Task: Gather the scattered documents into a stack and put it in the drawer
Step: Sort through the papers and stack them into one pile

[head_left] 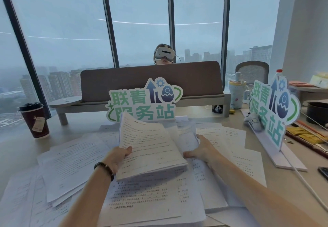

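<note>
Printed white documents [71, 166] lie scattered over the desk [16, 148] in front of me. My left hand [118, 157] grips the left edge of a thick stack of sheets [150, 146], thumb on top, and holds it tilted up above the desk. My right hand [202, 148] lies to the right of the stack on loose pages [218, 136], thumb pointing toward the stack's lower right corner; its fingers curl over the edge of a sheet. More printed pages [142, 200] lie under the stack near me. No drawer is in view.
A dark red coffee cup [34, 120] stands at the left. Two green sign boards [143, 100] [273, 114] stand behind and right of the papers. A monitor riser [202, 99], a tumbler [237, 93], a white cable [305, 186] and a phone [324, 172] are at the right. A person with a headset sits opposite.
</note>
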The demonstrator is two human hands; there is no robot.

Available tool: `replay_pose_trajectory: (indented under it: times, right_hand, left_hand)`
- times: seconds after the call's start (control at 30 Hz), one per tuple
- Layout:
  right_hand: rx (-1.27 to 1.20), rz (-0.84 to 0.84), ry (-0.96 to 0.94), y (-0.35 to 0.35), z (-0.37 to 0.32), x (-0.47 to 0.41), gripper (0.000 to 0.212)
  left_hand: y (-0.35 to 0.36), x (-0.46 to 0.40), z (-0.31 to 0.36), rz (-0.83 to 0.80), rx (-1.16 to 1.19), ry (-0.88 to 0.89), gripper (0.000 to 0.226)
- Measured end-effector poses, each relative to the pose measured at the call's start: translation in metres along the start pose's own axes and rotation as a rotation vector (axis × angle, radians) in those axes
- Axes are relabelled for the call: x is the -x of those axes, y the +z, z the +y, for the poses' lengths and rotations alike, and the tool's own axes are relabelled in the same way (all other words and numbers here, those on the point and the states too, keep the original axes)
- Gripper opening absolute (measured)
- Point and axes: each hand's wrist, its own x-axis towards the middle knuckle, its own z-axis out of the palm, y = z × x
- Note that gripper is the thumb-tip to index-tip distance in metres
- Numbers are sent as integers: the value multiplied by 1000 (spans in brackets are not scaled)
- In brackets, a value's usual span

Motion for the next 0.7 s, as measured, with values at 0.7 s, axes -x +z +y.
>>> replay_pose_trajectory:
  times: [0.7]
  right_hand:
    - [-182, 21, 149, -19, 11, -31, 28]
  left_hand:
    - [-4, -2, -3, -24, 24, 4, 25]
